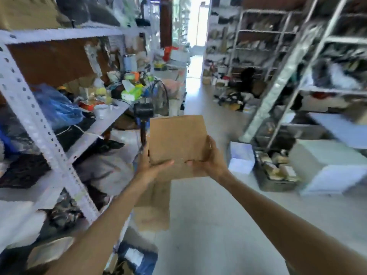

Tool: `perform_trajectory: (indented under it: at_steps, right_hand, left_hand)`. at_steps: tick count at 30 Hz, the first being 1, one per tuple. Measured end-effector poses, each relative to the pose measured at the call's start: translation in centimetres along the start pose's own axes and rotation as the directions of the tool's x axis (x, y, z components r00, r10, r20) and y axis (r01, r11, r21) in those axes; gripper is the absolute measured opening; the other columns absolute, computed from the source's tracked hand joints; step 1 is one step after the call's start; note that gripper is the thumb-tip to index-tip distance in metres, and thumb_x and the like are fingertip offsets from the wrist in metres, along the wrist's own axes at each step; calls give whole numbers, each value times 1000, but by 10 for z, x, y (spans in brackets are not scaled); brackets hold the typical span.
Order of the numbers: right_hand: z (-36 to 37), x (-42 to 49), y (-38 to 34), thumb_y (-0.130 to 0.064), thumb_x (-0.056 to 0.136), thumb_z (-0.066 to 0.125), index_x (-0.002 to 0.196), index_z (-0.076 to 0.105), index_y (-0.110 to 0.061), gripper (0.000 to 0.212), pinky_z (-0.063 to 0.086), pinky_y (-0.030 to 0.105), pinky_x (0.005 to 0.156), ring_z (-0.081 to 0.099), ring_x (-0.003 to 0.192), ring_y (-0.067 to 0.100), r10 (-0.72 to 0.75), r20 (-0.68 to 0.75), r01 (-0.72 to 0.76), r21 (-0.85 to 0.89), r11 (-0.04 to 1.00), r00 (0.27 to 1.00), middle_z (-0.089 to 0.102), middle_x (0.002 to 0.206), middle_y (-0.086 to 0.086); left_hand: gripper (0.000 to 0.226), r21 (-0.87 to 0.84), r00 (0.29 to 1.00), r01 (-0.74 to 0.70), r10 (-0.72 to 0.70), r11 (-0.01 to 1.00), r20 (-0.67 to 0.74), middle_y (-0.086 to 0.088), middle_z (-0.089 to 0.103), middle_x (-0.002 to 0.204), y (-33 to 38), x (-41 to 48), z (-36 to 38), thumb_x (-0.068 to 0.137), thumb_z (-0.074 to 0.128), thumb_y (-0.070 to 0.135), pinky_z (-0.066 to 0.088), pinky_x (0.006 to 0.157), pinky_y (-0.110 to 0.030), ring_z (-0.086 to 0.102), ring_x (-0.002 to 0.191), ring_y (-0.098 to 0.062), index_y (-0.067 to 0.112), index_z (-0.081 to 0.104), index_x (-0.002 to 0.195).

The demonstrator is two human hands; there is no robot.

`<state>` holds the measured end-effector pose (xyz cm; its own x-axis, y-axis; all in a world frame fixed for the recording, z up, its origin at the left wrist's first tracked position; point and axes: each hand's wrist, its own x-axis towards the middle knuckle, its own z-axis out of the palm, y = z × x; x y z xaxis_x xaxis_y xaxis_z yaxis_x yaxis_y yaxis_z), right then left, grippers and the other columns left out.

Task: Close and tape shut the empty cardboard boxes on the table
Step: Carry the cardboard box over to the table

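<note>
Cluttered metal shelving (39, 120) at left, blue plastic bag (57, 108) on one shelf; white box (329, 167) and filled crate (276, 175) on the floor (208, 225) at right.

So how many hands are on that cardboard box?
2. The left hand grips the cardboard box at its lower left corner, the right hand at its lower right. Fingers behind are hidden.

cardboard box (177, 138) | brown, apparently closed | held aloft, tilted
</note>
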<state>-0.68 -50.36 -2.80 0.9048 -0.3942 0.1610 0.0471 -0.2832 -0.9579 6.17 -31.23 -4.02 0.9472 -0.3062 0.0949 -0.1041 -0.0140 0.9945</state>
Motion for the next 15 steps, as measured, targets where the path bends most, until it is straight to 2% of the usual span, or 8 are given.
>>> perform_trajectory:
  at_steps: [1, 2, 3, 4, 7, 10, 12, 15]
  right_hand:
    - [-27, 0, 3, -11, 75, 81, 131, 38, -23, 71, 40, 6, 70, 50, 95, -3, 0, -69, -3, -43, 999, 998, 41, 121, -13]
    - [-53, -1, 8, -14, 69, 86, 137, 31, -24, 88, 36, 6, 72, 44, 100, -2, -5, -125, -8, -102, 995, 992, 39, 119, -16]
    - [-81, -3, 15, -19, 64, 89, 140, 26, -24, 99, 34, 9, 77, 40, 104, -1, -15, -165, -9, -142, 990, 986, 38, 115, -19]
    - [-108, -8, 19, -21, 61, 91, 140, 25, -23, 103, 34, 14, 81, 39, 108, 3, -16, -207, -19, -162, 987, 978, 37, 112, -18]
    - [-191, -20, 41, -25, 62, 90, 147, 20, -19, 111, 36, 24, 95, 39, 124, 13, 47, -391, -123, -170, 978, 919, 35, 126, -12]
    - [-267, -42, 57, -28, 62, 90, 151, 15, -17, 117, 37, 33, 106, 38, 130, 18, 101, -534, -204, -137, 969, 839, 38, 142, -4]
    - [-313, -60, 67, -34, 58, 91, 150, 16, -21, 119, 40, 42, 106, 43, 130, 23, 129, -604, -238, -104, 966, 786, 41, 143, 1]
    - [-367, -88, 80, -32, 58, 92, 150, 14, -25, 120, 44, 38, 102, 46, 126, 21, 175, -693, -292, -54, 955, 699, 43, 140, 1]
  left_hand:
    - [95, 19, 998, -15, 14, 1000, 67, 4, 54, 134, 2, 12, 28, 72, 82, 5, 47, 100, -26, 55, 117, -11, 23, 28, 148]
    - [91, 23, 991, -21, 17, 1000, 134, 7, 57, 127, 3, 24, 56, 73, 81, 4, 50, 90, -17, 58, 107, -5, 25, 30, 145]
    - [88, 30, 981, -35, 28, 999, 191, 12, 58, 119, 5, 35, 85, 73, 80, 3, 49, 78, -9, 58, 98, -1, 29, 31, 141]
    - [90, 27, 966, -47, 39, 999, 257, 14, 56, 117, 7, 44, 116, 73, 81, 4, 47, 72, -5, 58, 98, -1, 32, 29, 140]
    - [106, 57, 879, -103, 64, 993, 472, 9, 51, 131, 15, 62, 211, 68, 86, 15, 46, 78, -8, 53, 116, -10, 29, 22, 151]
    - [113, 37, 776, -95, 51, 995, 628, 9, 50, 134, 19, 67, 306, 65, 89, 22, 47, 85, -14, 51, 120, -11, 27, 18, 153]
    - [114, 42, 714, -96, 39, 994, 700, 9, 49, 135, 21, 62, 365, 65, 90, 24, 45, 90, -19, 50, 123, -11, 29, 17, 152]
    - [124, 27, 611, -80, 27, 996, 791, 9, 49, 138, 23, 49, 439, 55, 93, 38, 43, 103, -30, 49, 125, -12, 35, 15, 152]
